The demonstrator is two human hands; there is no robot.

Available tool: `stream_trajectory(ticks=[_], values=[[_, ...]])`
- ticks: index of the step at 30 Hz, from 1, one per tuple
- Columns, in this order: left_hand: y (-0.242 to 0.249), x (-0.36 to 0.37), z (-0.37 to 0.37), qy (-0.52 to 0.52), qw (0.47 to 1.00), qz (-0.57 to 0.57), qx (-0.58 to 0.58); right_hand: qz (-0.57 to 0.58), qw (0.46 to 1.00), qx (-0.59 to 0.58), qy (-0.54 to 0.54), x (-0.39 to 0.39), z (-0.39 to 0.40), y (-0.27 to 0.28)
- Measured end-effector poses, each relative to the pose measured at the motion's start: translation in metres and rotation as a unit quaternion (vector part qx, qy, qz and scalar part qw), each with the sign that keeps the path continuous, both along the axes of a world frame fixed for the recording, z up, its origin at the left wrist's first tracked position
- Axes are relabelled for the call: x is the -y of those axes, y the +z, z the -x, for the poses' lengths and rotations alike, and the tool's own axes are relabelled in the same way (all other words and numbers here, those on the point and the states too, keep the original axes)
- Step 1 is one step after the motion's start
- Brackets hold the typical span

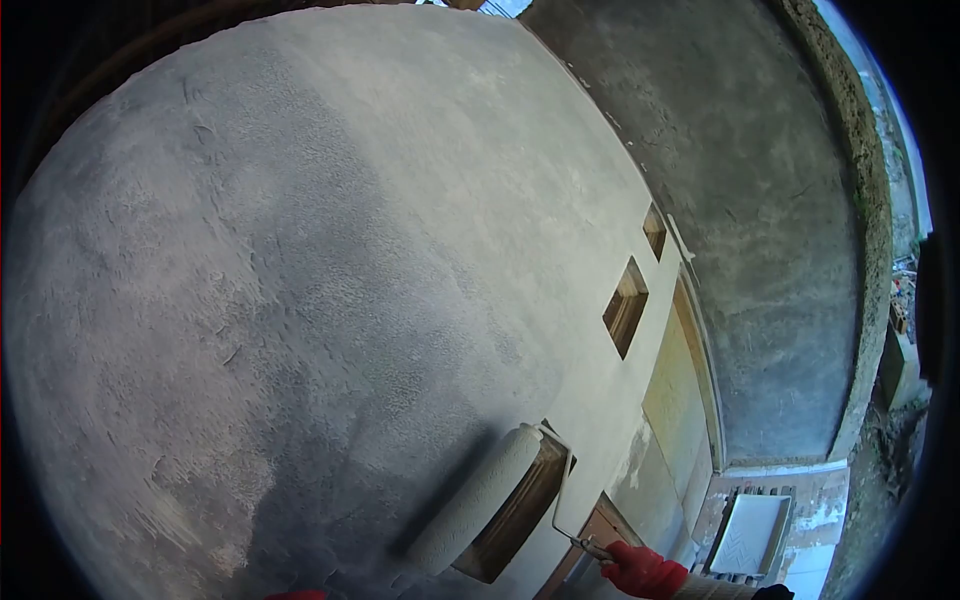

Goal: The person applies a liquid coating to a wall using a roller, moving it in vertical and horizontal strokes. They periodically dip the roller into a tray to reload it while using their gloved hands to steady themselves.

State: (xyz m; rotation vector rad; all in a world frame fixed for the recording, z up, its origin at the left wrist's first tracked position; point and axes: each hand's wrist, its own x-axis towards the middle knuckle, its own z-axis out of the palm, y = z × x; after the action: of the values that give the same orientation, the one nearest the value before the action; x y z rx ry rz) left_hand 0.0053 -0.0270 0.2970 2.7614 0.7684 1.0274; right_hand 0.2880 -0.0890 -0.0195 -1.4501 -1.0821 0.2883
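- The right hand (642, 570), in a red glove, sits at the bottom edge of the frame, right of centre.
- Its fingers (622, 562) are curled tight around the handle of a paint roller (478, 497); no gap shows between them and the handle.
- A thin wire frame (560, 495) runs up and left from the fist, then bends over to the roller's upper end.
- The roller sleeve is pale and tilted, its upper end toward the right and its lower end toward the bottom centre of the frame.
- The sleeve lies against the wall (330, 260), just left of a brown-lined recess (515, 515) in the lower middle; it throws a dark shadow on the wall at its left side.
- The wall fills most of the frame: its upper middle is pale, while the left and lower parts are darker grey and rough.
- Two smaller recesses (626, 306) sit in the wall at the middle right, one above the other.
- A sliver of red (297, 595) shows at the bottom edge, left of centre. It may be the left hand, but too little is visible to tell how its fingers stand or whether they hold anything.
- A ribbed white tray (748, 535) lies on the floor at the lower right, well apart from the roller.
- A grey rendered ceiling (760, 200) takes up the upper right.
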Motion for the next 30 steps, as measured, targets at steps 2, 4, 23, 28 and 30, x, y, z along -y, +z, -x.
stream_trajectory(ticks=[2,4,23,28,30], values=[[-0.003,-0.005,-0.002,-0.01,1.0,-0.013,-0.013,0.047,0.999,0.008,-0.011,0.001,0.004,-0.009],[-0.004,-0.006,-0.004,-0.021,0.999,-0.028,-0.024,-0.032,0.994,0.096,-0.028,-0.001,0.008,-0.014],[0.005,0.007,0.0,-0.004,1.0,-0.023,0.02,-0.211,0.974,0.073,-0.027,-0.105,0.011,0.191],[0.007,0.007,0.026,0.005,0.999,-0.031,0.008,-0.076,0.997,-0.016,0.008,-0.089,0.039,0.113],[0.005,0.005,0.03,0.001,1.0,-0.018,0.024,-0.041,0.999,-0.026,0.018,-0.087,0.055,0.048]])
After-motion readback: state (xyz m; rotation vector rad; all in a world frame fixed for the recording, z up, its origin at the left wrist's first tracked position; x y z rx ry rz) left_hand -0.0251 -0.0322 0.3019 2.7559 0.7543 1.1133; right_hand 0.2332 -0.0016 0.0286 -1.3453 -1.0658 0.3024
